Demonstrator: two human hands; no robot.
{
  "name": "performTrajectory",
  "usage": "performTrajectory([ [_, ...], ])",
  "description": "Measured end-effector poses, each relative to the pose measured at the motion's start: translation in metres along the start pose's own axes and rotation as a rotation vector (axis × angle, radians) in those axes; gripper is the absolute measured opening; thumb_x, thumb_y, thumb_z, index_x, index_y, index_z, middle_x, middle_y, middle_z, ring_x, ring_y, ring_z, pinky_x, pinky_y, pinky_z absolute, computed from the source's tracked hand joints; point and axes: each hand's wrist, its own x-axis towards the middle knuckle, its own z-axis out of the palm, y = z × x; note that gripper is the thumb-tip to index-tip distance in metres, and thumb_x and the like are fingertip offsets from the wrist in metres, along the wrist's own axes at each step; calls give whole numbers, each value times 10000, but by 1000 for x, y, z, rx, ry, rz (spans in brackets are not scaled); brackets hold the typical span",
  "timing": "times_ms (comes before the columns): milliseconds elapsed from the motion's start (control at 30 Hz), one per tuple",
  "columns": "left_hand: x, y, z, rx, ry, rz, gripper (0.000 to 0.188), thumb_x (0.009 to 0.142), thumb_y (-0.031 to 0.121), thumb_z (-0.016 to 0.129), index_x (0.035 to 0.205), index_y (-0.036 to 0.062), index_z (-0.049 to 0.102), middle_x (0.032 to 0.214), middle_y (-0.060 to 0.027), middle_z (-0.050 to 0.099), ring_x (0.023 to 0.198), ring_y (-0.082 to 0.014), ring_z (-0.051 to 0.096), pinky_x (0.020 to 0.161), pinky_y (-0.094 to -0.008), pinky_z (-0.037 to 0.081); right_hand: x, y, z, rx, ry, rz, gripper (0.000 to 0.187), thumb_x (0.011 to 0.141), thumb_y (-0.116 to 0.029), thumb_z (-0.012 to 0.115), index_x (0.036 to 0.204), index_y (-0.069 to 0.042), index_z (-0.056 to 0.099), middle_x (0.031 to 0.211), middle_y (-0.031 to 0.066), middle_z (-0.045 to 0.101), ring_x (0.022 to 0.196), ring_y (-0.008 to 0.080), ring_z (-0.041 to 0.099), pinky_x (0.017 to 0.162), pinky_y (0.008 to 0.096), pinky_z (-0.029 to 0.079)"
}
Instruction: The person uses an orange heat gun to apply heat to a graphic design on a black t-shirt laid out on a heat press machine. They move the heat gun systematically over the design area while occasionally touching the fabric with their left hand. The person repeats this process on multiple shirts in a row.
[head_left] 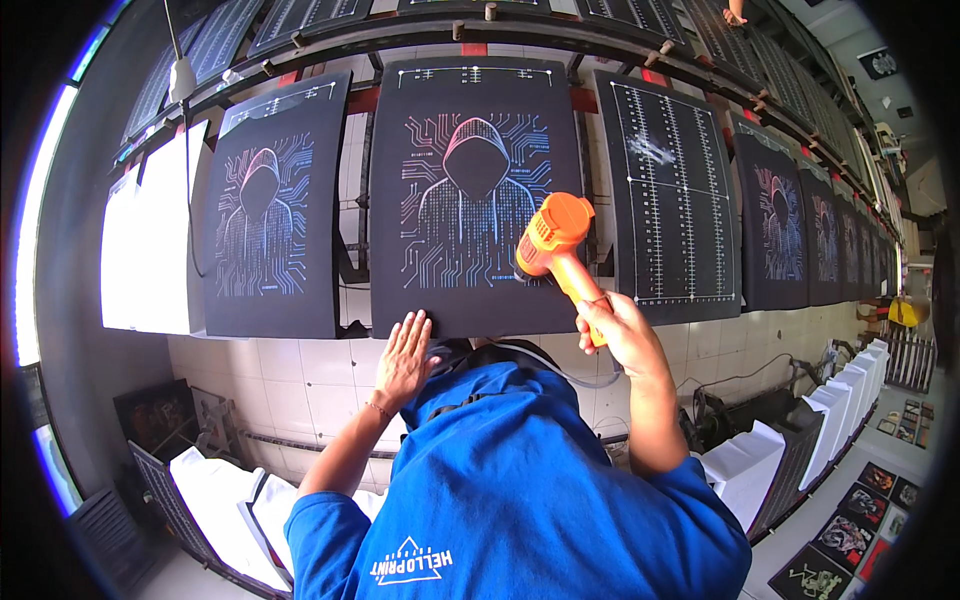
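In front of me a black T-shirt panel [475, 308] lies stretched on a flat printing board, bearing a hooded figure among red-to-blue circuit lines. My right hand [622, 330] is closed round the handle of an orange hair dryer [555, 235]. Its dark nozzle hangs over the lower right of the print, pointing to the left. A grey cord runs from beneath the handle toward my waist. My left hand [405, 352] rests with outstretched fingers on the panel's lower left edge, holding nothing.
To the left, another printed black panel [225, 220] sits beside white boards [150, 255]. A bare marked board [670, 200] stands to the right, followed by several printed panels. Dark metal rails [480, 28] run behind; white-covered boards [745, 460] line the row behind me. A cord hangs at left.
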Motion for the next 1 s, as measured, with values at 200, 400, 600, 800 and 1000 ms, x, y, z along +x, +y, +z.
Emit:
performTrajectory([
  [200,30,22,-2,-67,-16,214,712,934,440,482,1455,-9,298,1554,-152,236,1453,-270,188,1190,-412,129,-18,10,10,24,28,16,259,935,-240,618,980,1,534,736,29,563,573,100,577,520,240,488],
  [400,36,0,-12,-48,-19,367,704,944,474,436,1462,17,301,1556,-118,249,1454,-257,188,1190,-405,136,-36,18,13,-5,182,-16,265,941,-233,606,1029,7,535,747,29,562,572,101,575,519,239,489],
  [600,6,-52,-10,-5,26,43,727,941,450,460,1477,3,256,1565,-144,209,1460,-319,139,1187,-452,98,-33,15,29,77,184,13,234,947,-218,591,1017,-1,535,748,30,561,584,102,577,519,248,487],
  [800,29,-68,1,-126,257,-214,705,967,349,446,1468,-73,188,1558,-230,142,1452,-394,93,1182,-480,84,-6,10,59,56,233,-61,236,944,-235,601,989,-13,538,739,26,566,585,99,575,522,242,484],
  [1000,46,-74,4,-339,408,-229,667,982,264,443,1472,-79,149,1543,-259,155,1441,-399,137,1179,-464,109,19,0,63,29,218,-67,239,950,-242,586,994,-10,545,749,26,574,591,103,576,521,246,483],
])
